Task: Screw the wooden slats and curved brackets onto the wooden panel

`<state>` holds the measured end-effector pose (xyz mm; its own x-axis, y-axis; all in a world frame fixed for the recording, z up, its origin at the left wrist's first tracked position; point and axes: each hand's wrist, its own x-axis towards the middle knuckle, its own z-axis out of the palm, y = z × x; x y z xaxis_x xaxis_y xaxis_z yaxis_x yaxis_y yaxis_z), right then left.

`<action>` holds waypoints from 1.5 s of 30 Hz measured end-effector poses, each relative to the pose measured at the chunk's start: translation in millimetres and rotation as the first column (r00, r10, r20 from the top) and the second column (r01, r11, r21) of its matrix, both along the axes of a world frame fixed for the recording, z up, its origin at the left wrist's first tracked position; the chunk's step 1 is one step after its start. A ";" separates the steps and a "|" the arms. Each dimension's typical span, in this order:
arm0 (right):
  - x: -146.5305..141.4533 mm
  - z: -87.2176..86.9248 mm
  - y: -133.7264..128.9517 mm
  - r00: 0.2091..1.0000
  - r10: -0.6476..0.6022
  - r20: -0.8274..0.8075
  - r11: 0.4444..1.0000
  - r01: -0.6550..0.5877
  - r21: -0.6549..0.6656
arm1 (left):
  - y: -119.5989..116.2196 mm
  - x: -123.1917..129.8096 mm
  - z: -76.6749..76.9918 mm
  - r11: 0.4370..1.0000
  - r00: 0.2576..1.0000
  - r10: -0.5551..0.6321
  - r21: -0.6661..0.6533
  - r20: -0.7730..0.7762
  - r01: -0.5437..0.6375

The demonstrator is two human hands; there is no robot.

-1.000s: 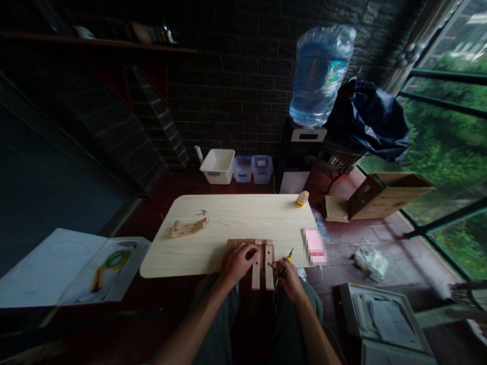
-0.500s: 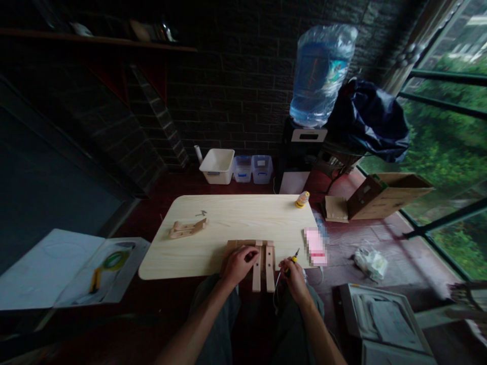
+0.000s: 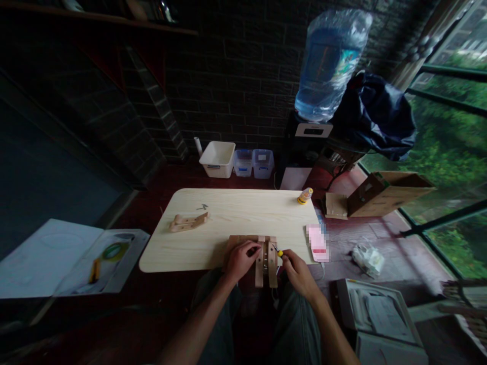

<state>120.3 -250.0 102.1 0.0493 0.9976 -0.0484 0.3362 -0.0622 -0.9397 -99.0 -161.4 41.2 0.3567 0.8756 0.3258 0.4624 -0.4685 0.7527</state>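
Observation:
My left hand point(image 3: 240, 261) rests at the left wooden strip point(image 3: 259, 274), its thumb and fingertips pinched together; whatever is between them is too small to make out. In my right hand point(image 3: 297, 271) is a yellow-handled screwdriver point(image 3: 280, 253), its thin metal tip pointing up-left at the right wooden strip point(image 3: 273, 276). Both strips have dark holes and lie side by side across a brown wooden board point(image 3: 236, 239) at the table's front edge. Small shiny bits show in the gap between the strips. A thin white cord hangs below them.
On the pale table point(image 3: 228, 213) lie a joined wooden piece point(image 3: 188, 222), several small grey metal parts point(image 3: 202, 207), a yellow-capped bottle point(image 3: 305, 196) and a blurred pink item point(image 3: 317, 243). An open white case point(image 3: 125, 274) stands left; a box point(image 3: 384, 309) sits right.
My right hand has moved left and up, bringing the screwdriver from beside the strips to the right strip, its tip turned leftward. My left hand stays near the left strip. The view has shifted slightly.

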 end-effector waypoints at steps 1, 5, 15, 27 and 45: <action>-2.7 0.0 0.2 1.000 -0.006 -0.007 1.000 0.006 -0.008 | 0.2 -0.1 0.0 1.000 1.000 0.003 -0.001 0.002 -0.003; -15.6 -5.5 3.9 0.995 -0.018 -0.099 0.998 0.012 -0.067 | 1.0 -1.1 -1.7 1.000 1.000 0.003 -0.024 0.015 -0.003; -37.4 -12.5 43.5 0.999 -0.040 0.014 0.995 0.039 0.086 | 1.7 -8.0 -8.1 1.000 0.999 -0.011 -0.012 0.046 0.012; -42.2 -25.5 51.3 0.980 -0.082 0.181 0.992 0.063 0.107 | 0.0 -5.8 -2.1 1.000 0.999 -0.013 -0.018 -0.038 0.013; -39.8 -27.8 52.6 0.937 0.029 0.347 0.992 -0.070 0.107 | 0.9 -0.6 -6.6 0.998 1.000 -0.006 -0.067 -0.031 0.004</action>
<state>80.5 -197.4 74.3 -0.0075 0.9968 0.0790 0.6399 0.0655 -0.7656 -99.6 -160.6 34.6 0.3699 0.8933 0.2554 0.4837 -0.4199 0.7679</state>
